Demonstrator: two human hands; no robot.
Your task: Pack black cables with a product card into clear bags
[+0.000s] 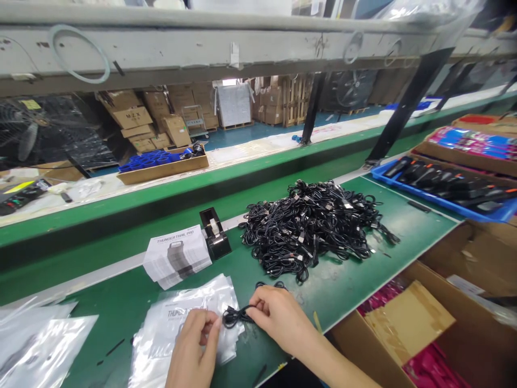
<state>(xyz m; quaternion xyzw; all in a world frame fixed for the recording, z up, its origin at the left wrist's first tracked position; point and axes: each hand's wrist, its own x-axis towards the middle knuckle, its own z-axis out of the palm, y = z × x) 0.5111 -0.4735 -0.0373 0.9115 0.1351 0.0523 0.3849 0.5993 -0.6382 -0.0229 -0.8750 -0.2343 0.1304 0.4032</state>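
Observation:
My right hand pinches a coiled black USB cable between thumb and fingers, its looped end pointing left over a stack of clear plastic bags. Printed paper with "THUNDER" lettering shows through the top bag. My left hand lies over that stack, thumb and forefinger closed on the film of the top plastic bag, close to the cable's end. Its other fingers curl under and are partly hidden. Beyond my right hand lies a big heap of bundled black cables on the green bench.
A tape dispenser stands beside a stack of printed leaflets. More clear bags lie at far left. A blue tray of black devices is at right, above open cardboard boxes. A shelf beam crosses overhead.

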